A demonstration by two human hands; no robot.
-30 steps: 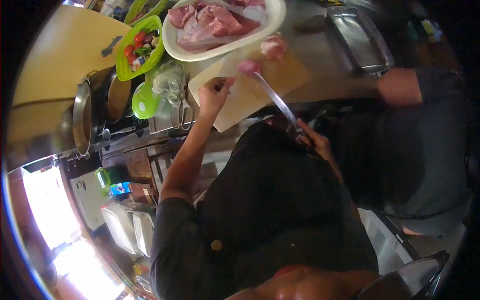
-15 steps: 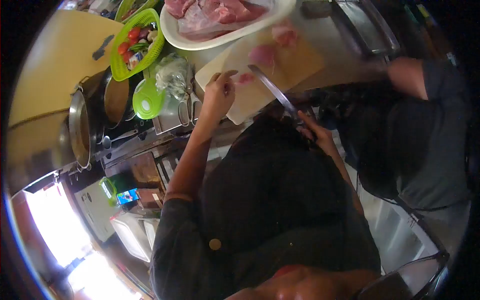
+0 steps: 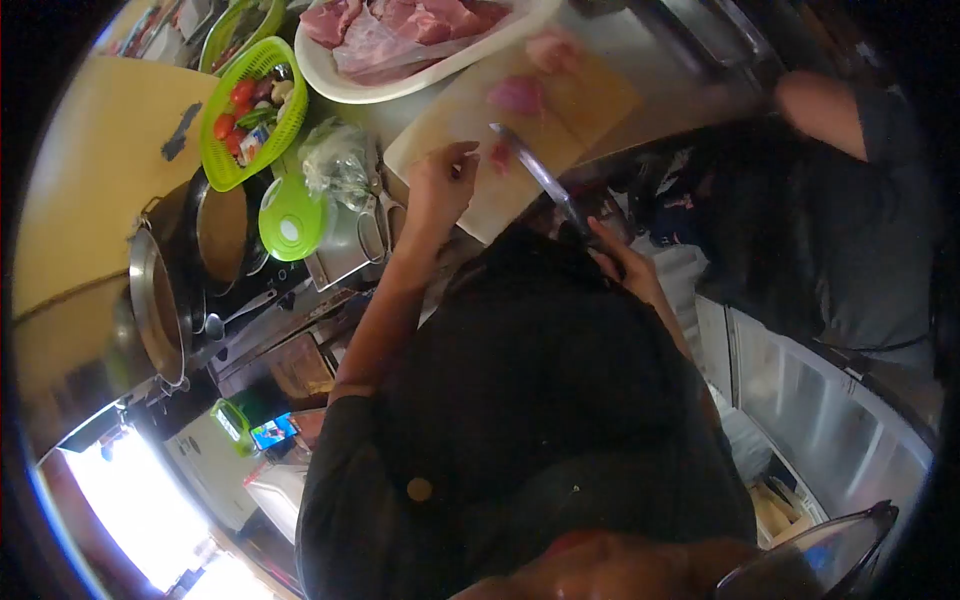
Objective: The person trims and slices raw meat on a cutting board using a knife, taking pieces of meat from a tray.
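My right hand (image 3: 622, 262) is closed round the handle of a knife (image 3: 545, 178), its long blade slanting up and left over the pale cutting board (image 3: 487, 208). Beside the blade tip lies a small reddish piece of meat (image 3: 501, 158). Just left of that piece, over the board's edge, my left hand (image 3: 443, 182) has its fingers curled in; whatever they pinch is too small to make out. Farther back on the board sit a pinkish-purple lump (image 3: 516, 96), perhaps an onion, and a pale pink piece (image 3: 554, 50).
A white tub (image 3: 372, 93) of raw meat stands behind the board. To the left are a green basket (image 3: 215, 165) of vegetables, a green lid (image 3: 291, 222), a plastic bag (image 3: 335, 165), scissors (image 3: 376, 232) and pans (image 3: 160, 290). Another person (image 3: 850, 200) stands close on the right.
The view has shifted and turned slightly. My left hand stays curled by the meat, and the knife tip now sits close beside the small piece. The person at right has shifted a little.
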